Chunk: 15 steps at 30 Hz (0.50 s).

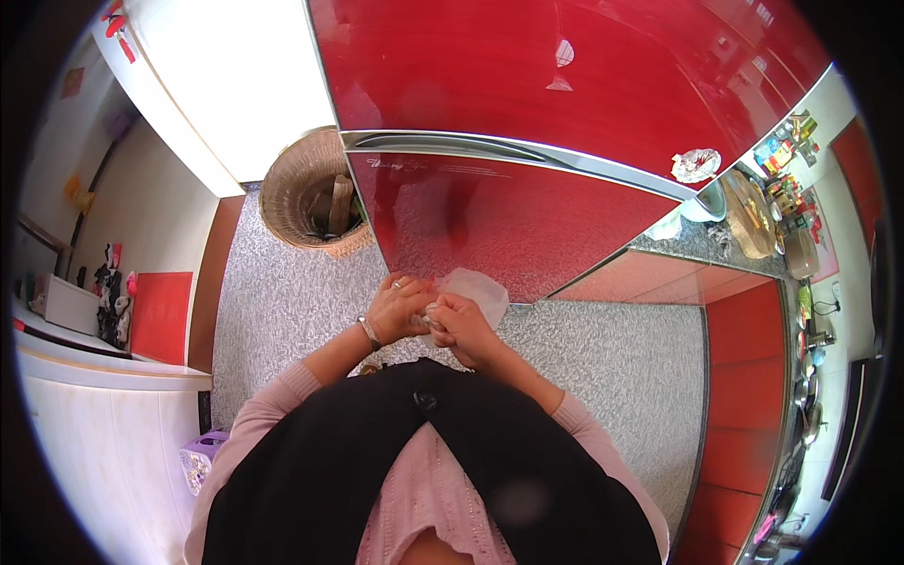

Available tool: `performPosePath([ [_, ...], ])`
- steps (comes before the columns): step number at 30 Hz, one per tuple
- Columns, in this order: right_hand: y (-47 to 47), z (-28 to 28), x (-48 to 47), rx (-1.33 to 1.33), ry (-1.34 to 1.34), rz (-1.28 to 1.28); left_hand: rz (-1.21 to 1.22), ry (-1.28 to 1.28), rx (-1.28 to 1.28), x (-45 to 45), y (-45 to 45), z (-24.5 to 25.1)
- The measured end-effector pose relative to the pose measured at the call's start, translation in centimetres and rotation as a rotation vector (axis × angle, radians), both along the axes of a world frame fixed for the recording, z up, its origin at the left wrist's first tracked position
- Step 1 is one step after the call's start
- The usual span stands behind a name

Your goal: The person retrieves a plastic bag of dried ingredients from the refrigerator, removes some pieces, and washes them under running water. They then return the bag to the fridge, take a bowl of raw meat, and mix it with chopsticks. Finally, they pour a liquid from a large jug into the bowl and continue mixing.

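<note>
A thin, whitish translucent plastic bag (pixel 477 291) hangs between my hands, in front of my body. My left hand (pixel 401 307), with a ring on one finger and a bracelet at the wrist, grips the gathered part of the bag. My right hand (pixel 459 325) meets it from the right, its fingers closed on the twisted neck of the bag. Something reddish shows by my left fingertips; I cannot tell what it is. The bag's contents cannot be made out.
A red glossy refrigerator (pixel 494 219) stands just ahead. Left of it, a woven basket (pixel 304 198) with wooden pieces sits on the grey speckled floor (pixel 282 296). At right, a counter (pixel 759 263) above red cabinets (pixel 745 395) bears a cutting board (pixel 748 219) and bottles. A purple container (pixel 200 459) stands low at left.
</note>
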State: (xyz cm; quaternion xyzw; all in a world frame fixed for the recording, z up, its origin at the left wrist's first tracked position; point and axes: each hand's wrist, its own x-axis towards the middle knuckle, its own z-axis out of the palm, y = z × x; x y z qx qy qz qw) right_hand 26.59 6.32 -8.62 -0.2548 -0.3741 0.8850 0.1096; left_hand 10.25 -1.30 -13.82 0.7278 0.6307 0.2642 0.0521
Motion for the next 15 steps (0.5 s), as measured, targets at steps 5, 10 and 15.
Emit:
performPosePath([
  [5,-0.4,-1.2,-2.9,0.282,-0.091,0.045,-0.034,0.026,0.014,-3.6,-0.6,1.1],
  [10,2.5,2.0,-7.7,1.544,-0.321,-0.355,0.254,-0.17,-0.359,-7.2,-2.9,0.4],
  [15,4.4,9.6,-13.8,2.037,-0.423,-0.85,0.385,-0.507,-0.308,-11.4,-4.5,-2.3],
])
